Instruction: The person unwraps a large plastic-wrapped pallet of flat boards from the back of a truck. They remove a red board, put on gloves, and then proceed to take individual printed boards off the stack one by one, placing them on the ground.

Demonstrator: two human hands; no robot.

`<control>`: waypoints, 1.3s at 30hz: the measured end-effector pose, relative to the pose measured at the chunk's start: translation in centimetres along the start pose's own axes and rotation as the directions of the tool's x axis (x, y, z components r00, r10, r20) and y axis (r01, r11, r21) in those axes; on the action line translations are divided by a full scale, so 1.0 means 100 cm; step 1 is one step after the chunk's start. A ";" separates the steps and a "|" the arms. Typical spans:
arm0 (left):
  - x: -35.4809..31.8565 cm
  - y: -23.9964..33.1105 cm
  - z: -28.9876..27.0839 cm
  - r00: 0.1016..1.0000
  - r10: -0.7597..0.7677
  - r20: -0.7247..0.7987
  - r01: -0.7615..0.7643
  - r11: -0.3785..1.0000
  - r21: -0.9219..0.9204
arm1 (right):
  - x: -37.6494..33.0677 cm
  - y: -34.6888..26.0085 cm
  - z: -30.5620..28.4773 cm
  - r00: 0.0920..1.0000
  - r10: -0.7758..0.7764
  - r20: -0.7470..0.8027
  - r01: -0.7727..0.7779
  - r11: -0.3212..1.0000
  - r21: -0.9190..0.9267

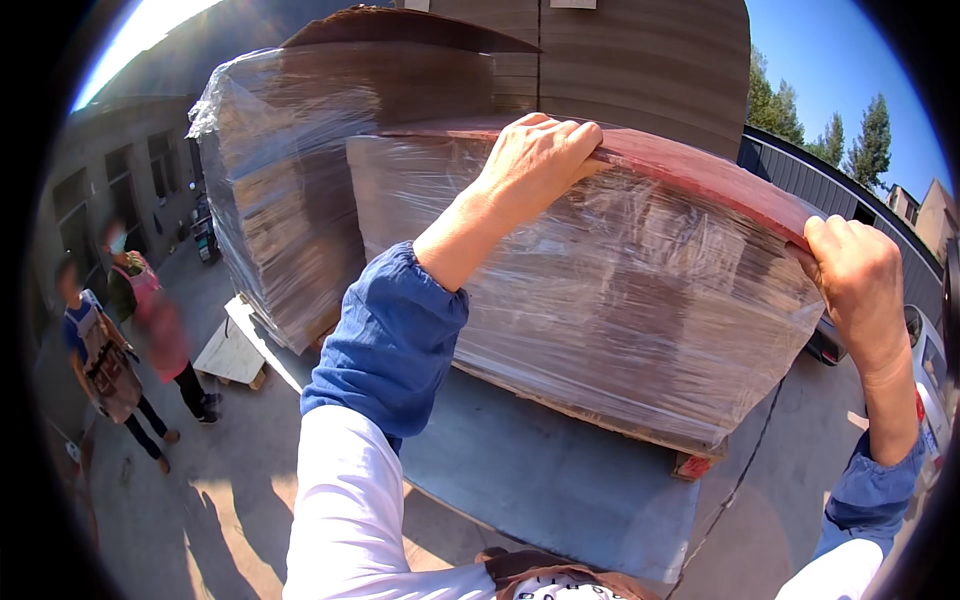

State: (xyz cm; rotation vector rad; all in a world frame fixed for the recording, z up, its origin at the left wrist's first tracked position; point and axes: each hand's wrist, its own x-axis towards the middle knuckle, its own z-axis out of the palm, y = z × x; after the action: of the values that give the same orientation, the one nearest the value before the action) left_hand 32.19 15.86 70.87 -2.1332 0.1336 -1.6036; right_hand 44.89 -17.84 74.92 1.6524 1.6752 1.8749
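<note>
Red board (700,170) caps the wrapped stack (620,310); my left hand (540,155) pinches its near edge, right hand (858,265) its corner, probably for balance.

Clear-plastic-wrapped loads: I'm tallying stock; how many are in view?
2: the front load under the flat red panel, and the brown-covered load to its left. More may be hidden behind.

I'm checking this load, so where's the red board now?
In the head view, the red board lies atop the nearer wrapped stack, upper centre to right, its near edge gripped by the left hand and right hand.
</note>
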 end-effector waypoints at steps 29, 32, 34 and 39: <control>0.136 0.027 0.062 0.981 0.187 -0.043 -0.181 0.978 0.107 | -0.047 0.150 0.028 0.961 0.209 0.181 -0.219 0.975 0.039; 0.155 0.042 0.064 0.989 0.151 0.004 -0.151 0.985 0.089 | -0.062 0.167 0.031 0.921 0.355 0.162 -0.365 0.930 0.040; 0.165 0.056 0.072 0.987 0.150 0.057 -0.153 0.986 0.066 | -0.068 0.164 0.027 0.908 0.366 0.205 -0.372 0.928 -0.011; 0.155 0.047 0.077 0.960 0.186 0.209 -0.196 0.980 0.027 | -0.070 0.153 0.042 0.927 0.292 0.234 -0.288 0.956 -0.049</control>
State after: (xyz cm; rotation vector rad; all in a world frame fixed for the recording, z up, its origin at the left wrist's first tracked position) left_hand 45.13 8.65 80.93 -2.1622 0.2247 -1.2577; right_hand 58.87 -25.76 81.44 2.1226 1.3827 1.7054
